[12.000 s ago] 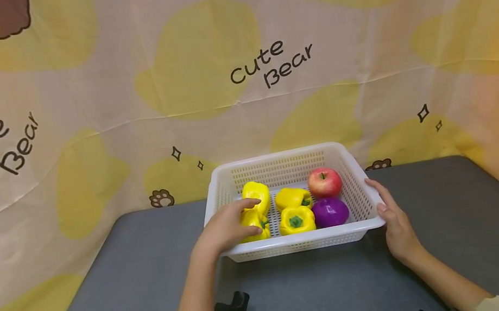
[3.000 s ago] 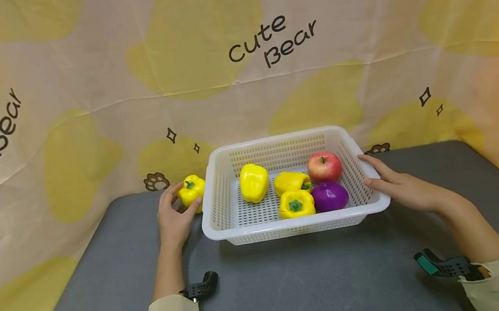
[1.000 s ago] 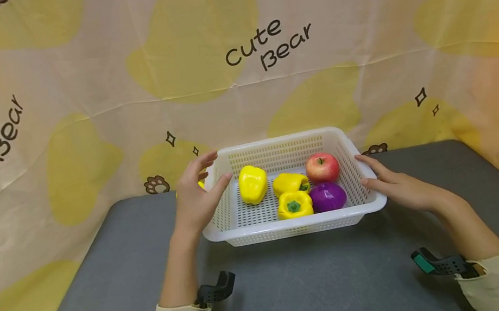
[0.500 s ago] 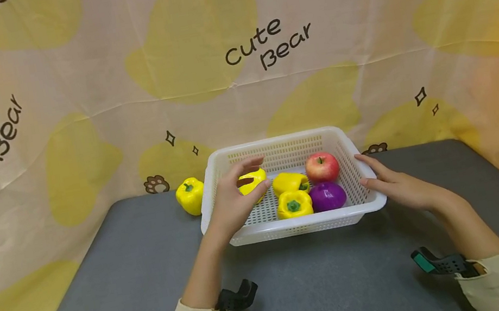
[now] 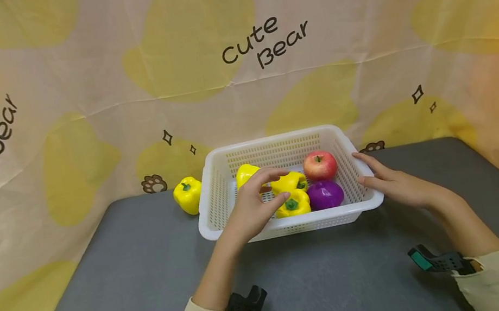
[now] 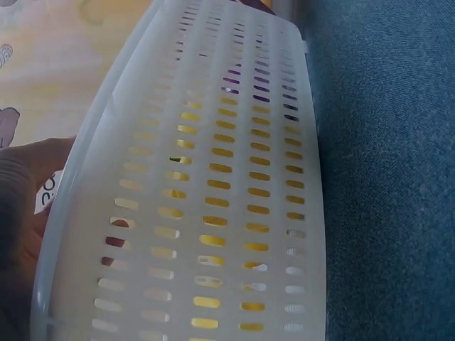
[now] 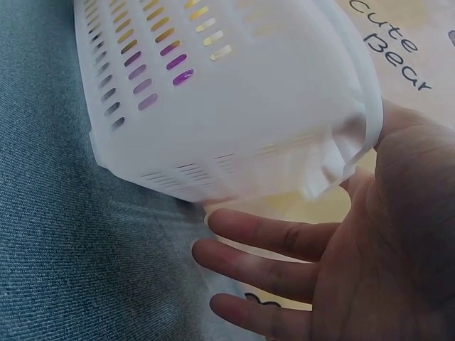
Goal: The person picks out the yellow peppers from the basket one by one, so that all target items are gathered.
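Note:
In the head view my left hand (image 5: 250,211) is over the left half of a white plastic basket (image 5: 220,232), fingers gently bent and thumb apart. Its fingertips overlap a lying yellow bell pepper (image 5: 294,182), and its thumb tip reaches a front yellow bell pepper (image 5: 298,203). Another yellow bell pepper (image 5: 245,171) is partly hidden behind the hand. My right hand (image 5: 400,185) touches the basket's right rim with thumb and forefinger; in the right wrist view its other fingers (image 7: 266,273) extend beside the wall. One yellow bell pepper (image 5: 188,195) stands on the table left of the basket.
A red apple (image 5: 319,166) and a glossy purple oval thing (image 5: 326,195) sit in the basket's right side. The dark grey table (image 5: 329,274) ends at a patterned cloth backdrop (image 5: 192,49). Both wrists wear black camera mounts (image 5: 246,302).
Earlier, my left hand took one yellow bell pepper out of the basket and left it on the table at left. Since then the hand has moved right, over the peppers inside. My right hand stays at the rim.

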Tool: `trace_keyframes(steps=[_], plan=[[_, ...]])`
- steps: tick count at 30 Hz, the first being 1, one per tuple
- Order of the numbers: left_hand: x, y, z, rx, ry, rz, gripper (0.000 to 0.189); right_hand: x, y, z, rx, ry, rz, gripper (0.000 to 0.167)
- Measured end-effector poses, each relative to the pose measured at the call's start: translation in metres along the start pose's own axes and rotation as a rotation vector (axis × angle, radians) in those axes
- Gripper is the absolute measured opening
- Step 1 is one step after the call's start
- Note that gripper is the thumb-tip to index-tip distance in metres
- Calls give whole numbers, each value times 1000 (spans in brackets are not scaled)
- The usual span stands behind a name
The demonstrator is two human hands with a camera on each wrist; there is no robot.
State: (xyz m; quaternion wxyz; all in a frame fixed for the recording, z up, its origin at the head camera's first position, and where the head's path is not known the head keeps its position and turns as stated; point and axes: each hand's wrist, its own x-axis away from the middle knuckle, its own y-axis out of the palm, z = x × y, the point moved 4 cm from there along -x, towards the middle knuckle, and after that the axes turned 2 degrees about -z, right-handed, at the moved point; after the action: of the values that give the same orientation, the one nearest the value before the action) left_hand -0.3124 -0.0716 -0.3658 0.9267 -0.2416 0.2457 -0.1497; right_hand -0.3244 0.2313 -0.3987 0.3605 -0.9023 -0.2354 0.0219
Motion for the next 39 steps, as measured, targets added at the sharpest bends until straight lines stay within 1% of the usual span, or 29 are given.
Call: trace_keyframes(steps=[4, 9, 11, 19, 23, 27, 30, 32, 36, 39], plan=[[0, 2, -1, -25, 0, -44, 39, -1, 0, -1, -6, -2, -3, 77], [1, 8, -5, -174, -59, -168, 43, -1, 0, 0, -9, 0, -6, 77], [1, 9, -7, -215, -90, -214, 44, -1, 0, 0, -6, -1, -5, 77], [0, 12, -11, -235, -179, -329, 36, -2, 0, 0, -10, -10, -6, 77], [-1, 13, -14, -265, -230, -340, 38, -3, 1, 0, -6, -3, -4, 77], [1, 12, -14, -310, -304, -323, 42, -3, 1, 0, -9, 5, -7, 77], [1, 12, -15, -334, -347, -311, 45, -3, 1, -1, -12, 10, -8, 77], [1, 12, -16, -333, -375, -305, 47, -3, 1, -1, -11, 12, -8, 77], [1, 11, -18, -291, -428, -295, 51, -3, 1, -2, -15, 15, -8, 78], [0, 10, -19, -259, -447, -293, 54, -2, 1, -1, -13, 15, -5, 77]])
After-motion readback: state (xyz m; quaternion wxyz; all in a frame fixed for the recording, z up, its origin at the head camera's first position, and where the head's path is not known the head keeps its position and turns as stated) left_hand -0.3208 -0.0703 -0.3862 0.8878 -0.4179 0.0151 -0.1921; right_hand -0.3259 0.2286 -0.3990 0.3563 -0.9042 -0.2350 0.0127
